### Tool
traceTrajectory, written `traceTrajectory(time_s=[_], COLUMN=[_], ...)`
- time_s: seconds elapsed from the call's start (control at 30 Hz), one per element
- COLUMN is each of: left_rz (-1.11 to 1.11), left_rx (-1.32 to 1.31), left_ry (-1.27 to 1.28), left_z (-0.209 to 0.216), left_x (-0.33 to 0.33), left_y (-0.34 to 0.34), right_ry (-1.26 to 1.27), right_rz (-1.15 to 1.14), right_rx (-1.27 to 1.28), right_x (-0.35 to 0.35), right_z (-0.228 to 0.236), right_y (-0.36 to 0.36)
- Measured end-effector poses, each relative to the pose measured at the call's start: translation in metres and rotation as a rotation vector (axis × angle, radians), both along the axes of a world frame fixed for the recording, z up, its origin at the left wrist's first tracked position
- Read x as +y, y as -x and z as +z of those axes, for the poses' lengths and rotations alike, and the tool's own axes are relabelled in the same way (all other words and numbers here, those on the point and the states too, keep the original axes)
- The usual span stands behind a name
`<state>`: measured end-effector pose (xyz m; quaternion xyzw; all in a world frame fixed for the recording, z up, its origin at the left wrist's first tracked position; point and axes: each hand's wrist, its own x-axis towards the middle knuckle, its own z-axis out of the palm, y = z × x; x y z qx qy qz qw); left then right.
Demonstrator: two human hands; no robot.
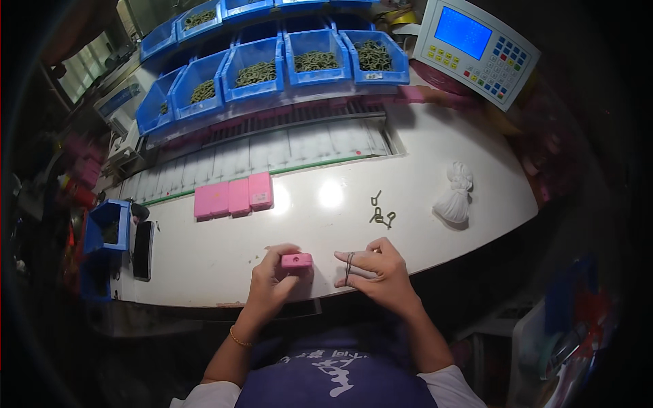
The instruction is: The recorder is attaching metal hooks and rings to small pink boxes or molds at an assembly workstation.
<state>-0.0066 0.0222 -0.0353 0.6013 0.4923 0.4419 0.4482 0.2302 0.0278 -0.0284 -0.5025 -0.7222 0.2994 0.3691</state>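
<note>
My left hand [267, 280] grips a small pink block [296, 261], end up, with a dark round hole in its visible face. To its right, my right hand [386, 277] holds a dark rubber band [349, 269] stretched between the thumb and the fingers. A short gap separates the band from the block. Beyond the right hand lie several small dark green loop-shaped pieces [379, 216]. Several pink blocks [231, 197] stand side by side on the white table [313, 231], farther off to the left.
Blue bins [253, 71] filled with green pieces line the back. A knotted white cloth bundle [454, 197] lies at the right. A control panel [476, 51] with a blue screen stands at the back right. At the left edge are a phone [143, 250] and a blue bin [109, 226].
</note>
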Motion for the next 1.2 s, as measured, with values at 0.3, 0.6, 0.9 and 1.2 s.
traceTrajectory(time_s=[0.3, 0.6, 0.9, 1.2], left_rz=[-0.104, -0.192, -0.191, -0.292], left_rx=[0.258, -0.408, -0.046, 0.106], left_ry=[-0.206, -0.006, -0.272, -0.229], left_z=[0.013, 0.013, 0.044, 0.063], left_x=[-0.009, -0.014, -0.009, -0.017], left_y=[0.003, 0.003, 0.003, -0.002], right_ry=[-0.205, 0.482, 0.558, 0.602], right_rz=[0.213, 0.299, 0.369, 0.303], right_rx=[-0.134, 0.217, 0.644, 0.618], right_x=[0.012, -0.015, -0.016, -0.003], right_z=[0.024, 0.008, -0.011, 0.005], right_y=[0.029, 0.021, 0.017, 0.021])
